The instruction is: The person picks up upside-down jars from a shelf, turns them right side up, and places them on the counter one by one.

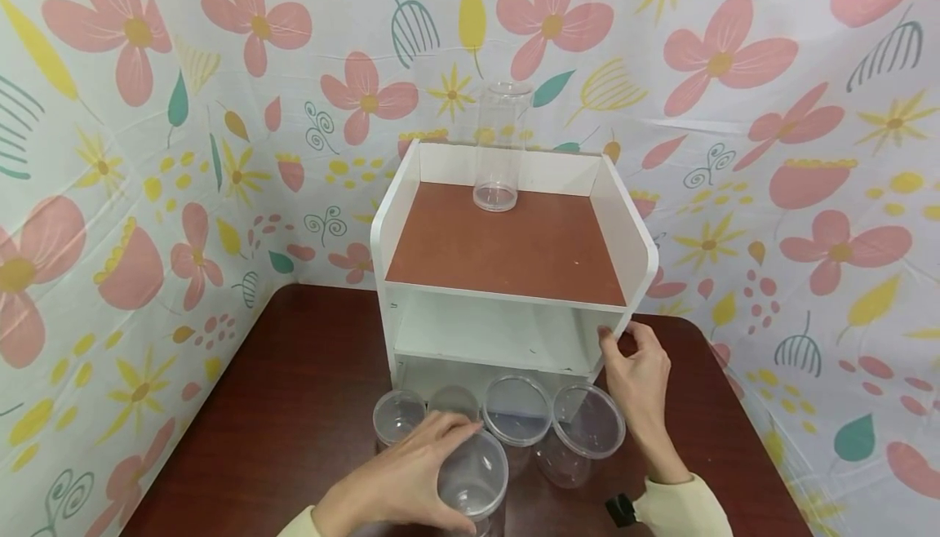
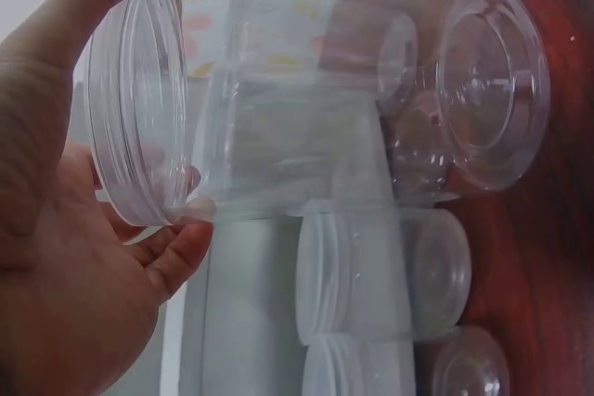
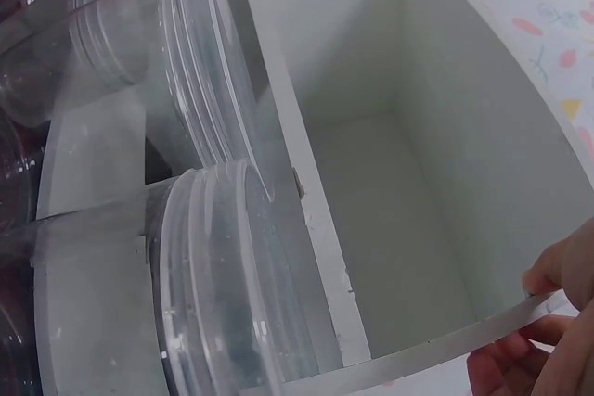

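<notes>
In the head view my left hand point(image 1: 407, 476) grips a clear plastic jar point(image 1: 476, 472) round its lid, at the front of the table. The left wrist view shows the thumb and fingers around the lid of this jar point(image 2: 306, 155), its see-through body reaching toward the dark red tabletop. My right hand point(image 1: 640, 374) holds the front edge of the right side panel of a small white shelf point(image 1: 507, 296). Thumb and fingers of the right hand point(image 3: 557, 322) lie on either side of that panel's edge in the right wrist view.
Several more clear lidded jars, among them one at the left point(image 1: 399, 414) and one at the right point(image 1: 587, 423), stand before the shelf. A tall clear cylinder container point(image 1: 499, 153) stands on the shelf's brown top point(image 1: 448, 251). Flower-patterned cloth point(image 1: 323, 153) hangs behind the dark red table point(image 1: 294, 374).
</notes>
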`<state>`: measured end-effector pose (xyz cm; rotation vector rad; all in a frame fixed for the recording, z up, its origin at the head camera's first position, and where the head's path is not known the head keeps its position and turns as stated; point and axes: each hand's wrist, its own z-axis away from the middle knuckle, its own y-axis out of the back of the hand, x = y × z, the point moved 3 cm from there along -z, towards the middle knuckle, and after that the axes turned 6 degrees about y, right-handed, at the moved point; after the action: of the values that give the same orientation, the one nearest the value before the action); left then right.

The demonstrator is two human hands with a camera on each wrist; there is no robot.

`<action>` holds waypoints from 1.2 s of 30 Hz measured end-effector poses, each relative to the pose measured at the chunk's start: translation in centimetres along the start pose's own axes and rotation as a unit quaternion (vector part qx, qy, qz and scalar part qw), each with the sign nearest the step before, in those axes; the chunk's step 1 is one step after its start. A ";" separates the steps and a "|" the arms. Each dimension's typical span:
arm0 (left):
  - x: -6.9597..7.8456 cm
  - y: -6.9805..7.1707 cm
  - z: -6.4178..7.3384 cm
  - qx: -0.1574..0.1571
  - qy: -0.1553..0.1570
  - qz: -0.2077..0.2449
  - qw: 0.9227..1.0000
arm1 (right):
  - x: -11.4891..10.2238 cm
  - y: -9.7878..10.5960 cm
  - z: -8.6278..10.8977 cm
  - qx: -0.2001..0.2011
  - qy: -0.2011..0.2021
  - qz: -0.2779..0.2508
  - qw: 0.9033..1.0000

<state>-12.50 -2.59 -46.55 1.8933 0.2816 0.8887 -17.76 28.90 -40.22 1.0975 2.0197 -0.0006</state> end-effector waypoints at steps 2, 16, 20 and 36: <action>0.2 -0.3 0.0 -0.003 -0.001 -0.009 1.000 | 0.0 0.0 0.0 0.001 0.000 0.000 1.000; 0.5 -1.5 0.1 -0.004 -0.016 -0.008 1.000 | 0.0 0.0 0.1 -0.003 -0.008 0.004 1.000; 0.6 -1.6 0.1 0.000 -0.021 -0.012 1.000 | 0.0 0.0 0.1 -0.003 -0.009 0.000 1.000; 0.4 -2.4 0.5 0.001 -0.028 -0.018 0.999 | 0.0 0.0 0.1 0.000 -0.003 -0.004 1.000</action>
<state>-11.49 -1.55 -48.51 1.9053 0.2815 0.8093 -17.74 28.91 -40.30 1.0885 2.0182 -0.0084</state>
